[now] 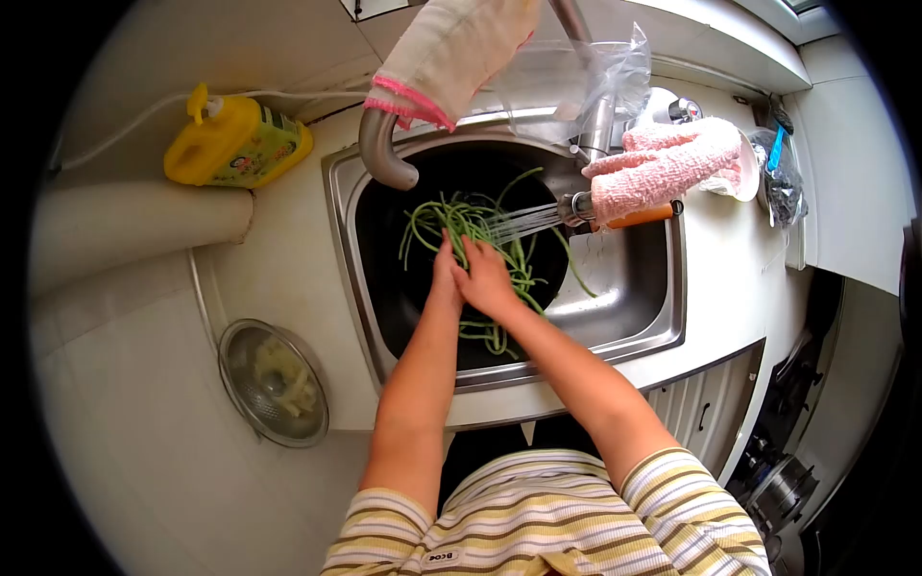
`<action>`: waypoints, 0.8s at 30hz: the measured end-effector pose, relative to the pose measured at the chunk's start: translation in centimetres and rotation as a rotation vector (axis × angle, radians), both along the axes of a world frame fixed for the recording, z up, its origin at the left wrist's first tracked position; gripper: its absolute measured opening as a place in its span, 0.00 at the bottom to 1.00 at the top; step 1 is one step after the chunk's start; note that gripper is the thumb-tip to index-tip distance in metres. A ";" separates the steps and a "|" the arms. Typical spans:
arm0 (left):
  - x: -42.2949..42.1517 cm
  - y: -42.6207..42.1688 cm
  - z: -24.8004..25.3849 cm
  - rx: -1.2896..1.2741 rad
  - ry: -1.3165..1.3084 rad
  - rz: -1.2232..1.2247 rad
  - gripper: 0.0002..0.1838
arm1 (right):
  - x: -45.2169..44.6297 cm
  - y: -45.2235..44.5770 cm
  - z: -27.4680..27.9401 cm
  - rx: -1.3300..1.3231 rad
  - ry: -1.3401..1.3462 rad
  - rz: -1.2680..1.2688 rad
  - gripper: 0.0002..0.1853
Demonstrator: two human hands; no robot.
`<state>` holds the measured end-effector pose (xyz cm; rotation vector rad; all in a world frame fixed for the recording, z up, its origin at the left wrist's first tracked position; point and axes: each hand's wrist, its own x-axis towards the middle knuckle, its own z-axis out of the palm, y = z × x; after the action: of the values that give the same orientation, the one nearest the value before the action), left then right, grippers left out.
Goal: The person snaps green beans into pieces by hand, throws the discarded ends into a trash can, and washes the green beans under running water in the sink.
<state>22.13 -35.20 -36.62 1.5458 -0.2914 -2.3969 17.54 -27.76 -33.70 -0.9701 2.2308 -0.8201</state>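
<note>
My left hand [445, 274] and right hand [487, 281] meet side by side on a tangled bunch of long green beans [444, 216], the wrists close together. My fingertips sink in among the strands, so I cannot tell how far either hand closes round them. The beans lie ahead of my fingers and trail under and beyond my right hand, with more looped just below my wrists. Beneath my grip is a round black vessel [384, 221], set in the stainless-steel sink [678, 322]. Just to the right of my fingers, a spray nozzle [576, 208] sends fine jets of water onto the beans (a pink towel [672, 163] wraps the spout behind it). Ahead of my hands, a bent grey pipe [382, 154] curves down, partly wrapped in a cream cloth [451, 53]. Well off to my left stand a yellow pump bottle [240, 144] and, nearer my body, a metal strainer [240, 384] holding pale pieces.
</note>
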 end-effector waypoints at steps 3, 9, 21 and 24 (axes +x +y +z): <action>-0.3 -0.3 -0.4 -0.103 -0.014 -0.117 0.17 | -4.4 2.2 0.8 -0.153 0.017 -0.036 0.28; -0.8 -0.4 3.2 -0.364 -0.250 -0.519 0.22 | -10.3 6.8 1.2 -0.140 -0.159 -0.328 0.05; 4.6 0.7 1.2 -0.640 -0.460 -0.381 0.08 | -11.5 13.3 8.1 0.342 0.596 -0.140 0.21; 3.3 0.4 1.1 -0.598 -0.420 -0.357 0.10 | -12.6 16.0 2.9 0.420 0.334 -0.110 0.21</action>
<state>25.42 -34.83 -35.54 1.7631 -1.3293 -1.8913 4.90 -11.78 -30.81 -0.8289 2.6146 -0.2180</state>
